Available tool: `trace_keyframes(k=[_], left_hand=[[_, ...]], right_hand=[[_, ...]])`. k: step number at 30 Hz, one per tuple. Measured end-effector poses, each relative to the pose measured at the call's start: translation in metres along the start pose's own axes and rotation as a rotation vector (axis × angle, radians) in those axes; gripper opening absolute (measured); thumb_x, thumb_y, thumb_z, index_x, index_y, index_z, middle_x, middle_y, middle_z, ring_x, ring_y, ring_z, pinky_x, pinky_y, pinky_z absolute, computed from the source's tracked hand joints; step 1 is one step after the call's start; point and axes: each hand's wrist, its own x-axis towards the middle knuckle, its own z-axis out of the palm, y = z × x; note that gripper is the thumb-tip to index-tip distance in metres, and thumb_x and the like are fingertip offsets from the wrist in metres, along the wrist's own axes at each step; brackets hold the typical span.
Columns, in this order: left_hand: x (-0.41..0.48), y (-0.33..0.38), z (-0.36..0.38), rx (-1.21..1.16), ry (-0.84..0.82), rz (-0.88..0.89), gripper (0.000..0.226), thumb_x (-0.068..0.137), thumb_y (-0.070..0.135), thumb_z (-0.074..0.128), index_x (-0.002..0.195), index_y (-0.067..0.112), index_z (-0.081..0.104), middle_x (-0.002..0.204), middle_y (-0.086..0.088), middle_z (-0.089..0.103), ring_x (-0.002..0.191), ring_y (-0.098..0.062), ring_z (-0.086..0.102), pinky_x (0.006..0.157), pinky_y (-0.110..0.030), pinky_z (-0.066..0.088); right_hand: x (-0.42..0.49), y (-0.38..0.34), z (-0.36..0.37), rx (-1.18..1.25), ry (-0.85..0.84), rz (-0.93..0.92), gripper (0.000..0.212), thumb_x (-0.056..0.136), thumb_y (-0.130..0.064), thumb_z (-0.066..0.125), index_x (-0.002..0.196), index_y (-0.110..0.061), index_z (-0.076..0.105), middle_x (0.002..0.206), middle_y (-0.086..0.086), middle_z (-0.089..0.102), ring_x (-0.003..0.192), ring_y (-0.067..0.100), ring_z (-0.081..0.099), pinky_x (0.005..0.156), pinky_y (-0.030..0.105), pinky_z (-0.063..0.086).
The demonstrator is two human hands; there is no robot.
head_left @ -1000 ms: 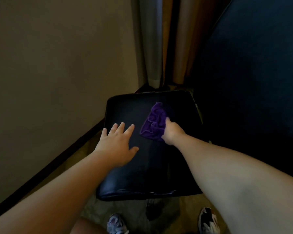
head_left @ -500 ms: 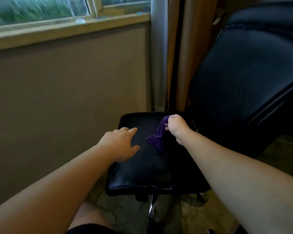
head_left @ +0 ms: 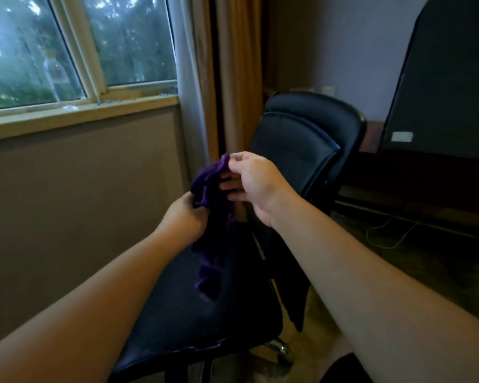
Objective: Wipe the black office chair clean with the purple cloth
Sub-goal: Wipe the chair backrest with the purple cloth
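Observation:
The purple cloth (head_left: 209, 217) hangs in the air above the seat of the black office chair (head_left: 205, 313). My right hand (head_left: 253, 183) pinches its top edge between thumb and fingers. Lower and to the left, my left hand (head_left: 184, 219) grips the cloth's side. The cloth's loose end drapes down toward the seat. The chair's padded backrest (head_left: 302, 145) leans back behind my hands.
A beige wall and a window with a sill (head_left: 80, 114) lie to the left, with grey and tan curtains (head_left: 227, 78) beside the backrest. A dark desk with a large black monitor (head_left: 448, 78) stands at the right. Cables (head_left: 385, 233) trail on the floor.
The view has lifted from the seat to the backrest. My right hand raised the cloth off the seat, and my left hand left the seat and took hold of the cloth.

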Motion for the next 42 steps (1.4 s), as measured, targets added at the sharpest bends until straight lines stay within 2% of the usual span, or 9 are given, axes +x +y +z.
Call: trace_keyframes(k=[3,6,12,17,25,29,34,38,42], left_hand=[[0.010,0.029,0.009,-0.243,0.031,-0.067,0.018,0.091,0.015,0.061,0.106,0.025,0.065,0.093,-0.003,0.074,0.084,-0.021,0.072,0.061,-0.030,0.055],[0.018,0.062,0.022,-0.468,-0.018,-0.165,0.032,0.087,0.012,0.063,0.116,0.025,0.060,0.103,-0.008,0.073,0.085,-0.026,0.074,0.055,-0.034,0.060],[0.017,0.127,0.062,-0.686,-0.089,-0.154,0.039,0.083,0.003,0.051,0.117,0.021,0.058,0.113,-0.014,0.066,0.097,-0.032,0.069,0.068,-0.045,0.063],[0.013,0.157,0.092,-0.587,-0.066,-0.059,0.033,0.084,0.003,0.054,0.108,0.026,0.060,0.107,-0.009,0.068,0.092,-0.025,0.070,0.073,-0.038,0.063],[-0.012,0.161,0.125,-0.605,-0.440,0.073,0.068,0.076,0.017,0.056,0.143,0.026,0.046,0.125,-0.003,0.059,0.112,-0.022,0.062,0.098,-0.043,0.052],[-0.020,0.137,0.131,-0.366,-0.193,0.285,0.048,0.089,0.055,0.053,0.134,0.040,0.046,0.133,0.008,0.045,0.122,-0.014,0.049,0.104,-0.043,0.046],[-0.030,0.102,0.130,-0.270,-0.034,0.348,0.024,0.098,0.046,0.052,0.120,0.048,0.044,0.123,0.011,0.046,0.119,-0.010,0.049,0.104,-0.045,0.046],[-0.053,0.058,0.126,-0.206,0.003,0.328,0.027,0.094,0.043,0.057,0.120,0.045,0.046,0.121,0.020,0.045,0.116,-0.002,0.050,0.103,-0.041,0.049],[-0.071,0.023,0.120,-0.147,-0.041,0.224,0.032,0.097,0.041,0.056,0.127,0.033,0.047,0.124,0.015,0.044,0.115,-0.006,0.051,0.100,-0.042,0.051]], right_hand=[[-0.013,-0.010,-0.028,-0.479,0.235,-0.178,0.018,0.092,-0.016,0.053,0.077,-0.023,0.062,0.079,-0.005,0.064,0.067,0.010,0.058,0.052,0.017,0.043],[-0.017,-0.036,-0.060,-0.891,0.343,-0.373,0.014,0.086,-0.020,0.055,0.075,-0.023,0.062,0.091,-0.002,0.067,0.084,0.019,0.063,0.075,0.030,0.051],[-0.001,-0.097,-0.150,-1.046,0.689,-0.546,0.014,0.087,-0.026,0.055,0.094,-0.025,0.067,0.103,0.002,0.056,0.100,0.030,0.058,0.088,0.048,0.050],[0.019,-0.071,-0.178,-0.695,0.463,-0.095,0.056,0.103,-0.030,0.048,0.156,-0.023,0.030,0.160,0.005,0.033,0.144,0.027,0.036,0.112,0.037,0.031],[0.008,-0.055,-0.169,-0.670,0.540,-0.176,0.057,0.106,-0.022,0.040,0.159,-0.024,0.018,0.162,0.008,0.027,0.143,0.023,0.037,0.091,0.024,0.028],[-0.010,-0.055,-0.152,-0.805,0.561,-0.247,0.058,0.105,-0.022,0.039,0.159,-0.018,0.016,0.159,0.010,0.035,0.140,0.023,0.042,0.087,0.021,0.031],[-0.033,-0.059,-0.135,-0.943,0.535,-0.233,0.065,0.101,-0.023,0.040,0.159,-0.015,0.013,0.156,0.013,0.039,0.132,0.027,0.049,0.084,0.027,0.037],[-0.041,-0.077,-0.137,-1.107,0.501,-0.183,0.065,0.091,-0.045,0.050,0.149,-0.017,0.039,0.144,0.011,0.052,0.120,0.029,0.057,0.090,0.039,0.051],[-0.029,-0.081,-0.140,-0.947,0.291,-0.389,0.029,0.092,-0.046,0.057,0.098,-0.023,0.074,0.151,0.000,0.050,0.147,0.019,0.030,0.112,0.033,0.023]])
